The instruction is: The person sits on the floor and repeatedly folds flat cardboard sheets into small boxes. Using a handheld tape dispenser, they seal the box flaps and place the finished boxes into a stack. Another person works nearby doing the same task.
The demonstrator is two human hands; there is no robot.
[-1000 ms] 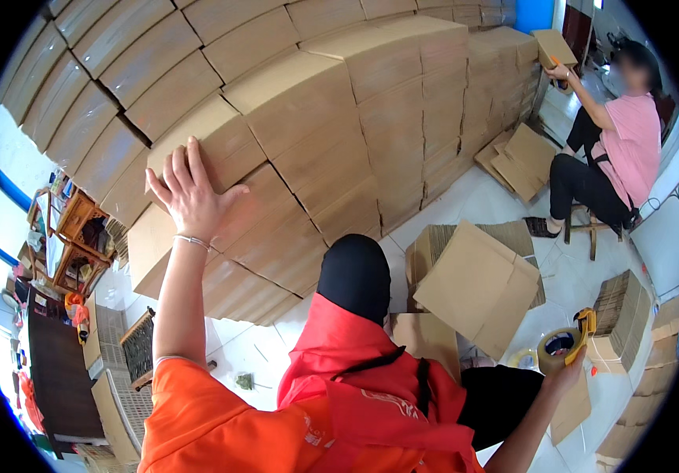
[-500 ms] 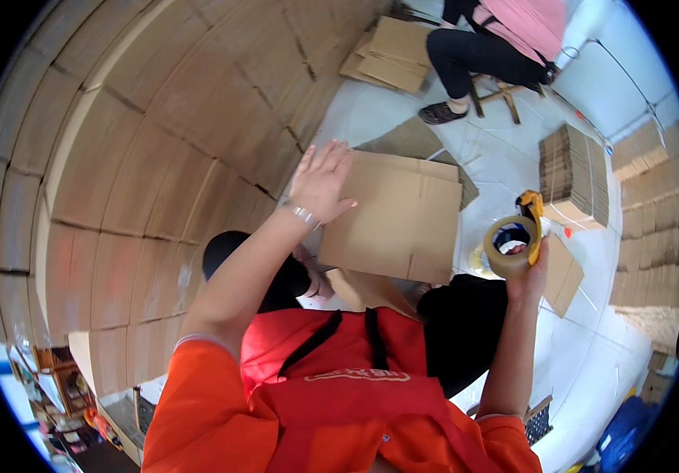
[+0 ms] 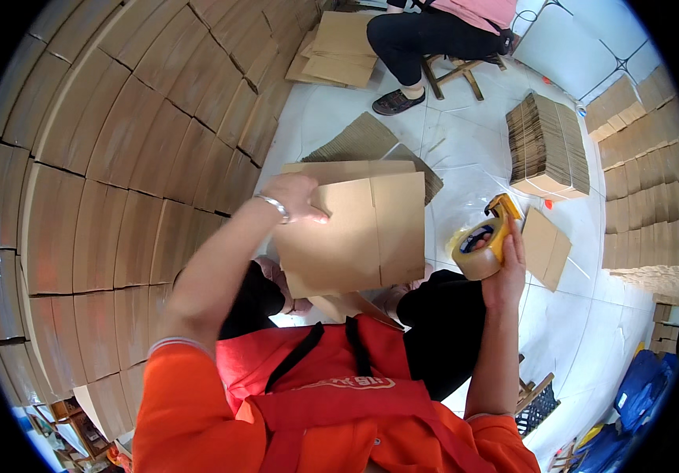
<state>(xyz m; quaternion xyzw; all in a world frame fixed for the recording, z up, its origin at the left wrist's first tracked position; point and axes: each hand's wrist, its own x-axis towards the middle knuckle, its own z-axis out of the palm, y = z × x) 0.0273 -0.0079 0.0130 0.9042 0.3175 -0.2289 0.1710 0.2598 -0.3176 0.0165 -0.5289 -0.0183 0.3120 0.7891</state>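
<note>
A brown cardboard box stands tilted in front of my knees, with a second panel showing behind its far edge. My left hand is at the box's far left edge. Its thumb lies on the near face, and the other fingers curl over the edge, partly hidden. Off to the right, my right hand is wrapped round a yellow tape dispenser. The wide roll of clear tape on it faces left, apart from the box.
Stacked cartons form a wall on the left. Flat cardboard lies beyond the box, and a strapped cardboard bundle stands at the right. A co-worker's leg and a wooden stool are at the back. A cardboard sheet lies on the tiles.
My left hand has gone from lying flat with fingers stretched to curling over the box's edge. The box has turned slightly. In my right hand the dispenser has tilted.
</note>
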